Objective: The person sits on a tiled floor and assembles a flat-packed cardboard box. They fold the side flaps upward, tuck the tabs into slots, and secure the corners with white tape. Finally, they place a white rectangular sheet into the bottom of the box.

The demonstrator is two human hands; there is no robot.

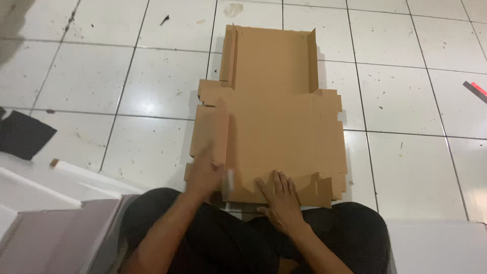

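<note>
Head view: flat cardboard box blank [279, 122] lies under both hands, left hand [203, 172] blurred, right hand [279, 200] spread flat.

We see a floor of white tiles [152, 76] with dark grout lines, speckled with small dark bits. At the left edge lies a black sheet [23, 134]. Pale boards [56, 203] lean in at the lower left. Near the right edge lies a small red and black object [476, 90].
</note>
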